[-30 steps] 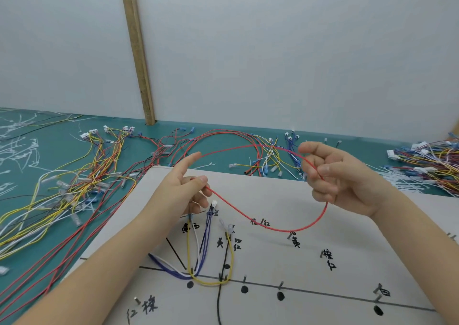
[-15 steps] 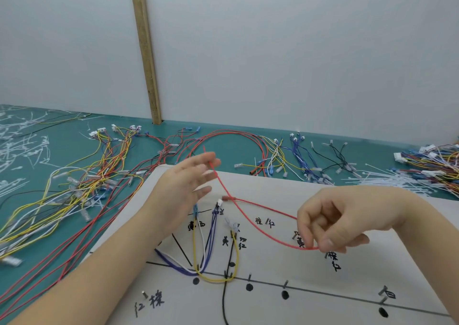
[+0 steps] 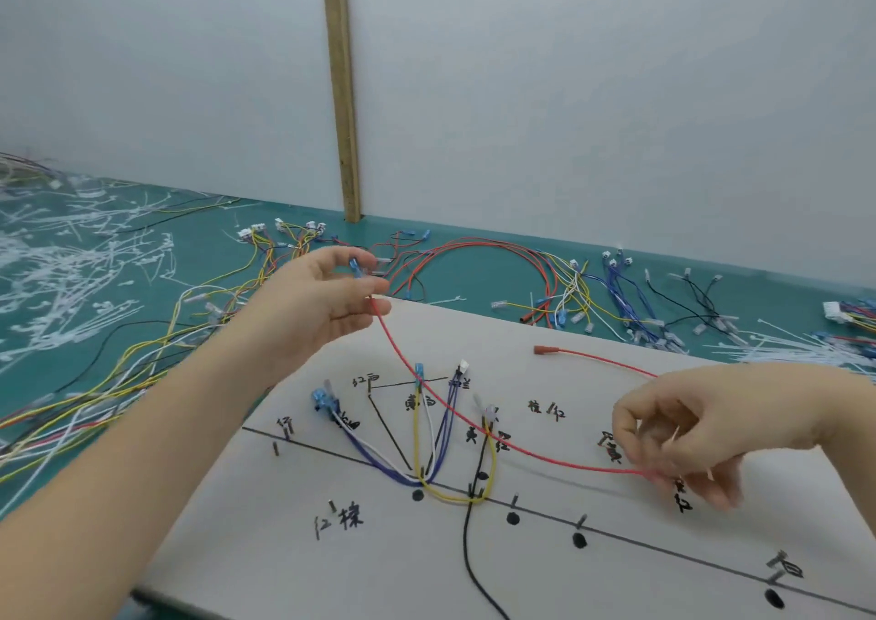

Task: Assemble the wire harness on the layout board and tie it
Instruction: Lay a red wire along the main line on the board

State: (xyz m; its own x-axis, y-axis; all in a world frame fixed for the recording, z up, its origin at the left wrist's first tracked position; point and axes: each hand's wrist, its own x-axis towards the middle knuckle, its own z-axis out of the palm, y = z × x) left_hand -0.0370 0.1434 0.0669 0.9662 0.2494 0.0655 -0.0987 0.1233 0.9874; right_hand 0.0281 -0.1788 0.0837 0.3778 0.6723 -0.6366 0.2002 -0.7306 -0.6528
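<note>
we route red wire (image 3: pixel 474 422) over layout board (image 3: pixel 616 335): left hand (image 3: pixel 327 302) pinches terminal end, right hand (image 3: pixel 682 425) pinches slack; next, we judge, seat between pegs.

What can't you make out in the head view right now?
- Thin red wire: its grip point sits behind the right hand fingers.
- Blue terminal: partly covered by the left hand.
- White layout board: cut off by the bottom and right edges.
- Handwritten labels: too blurred to read.
</note>
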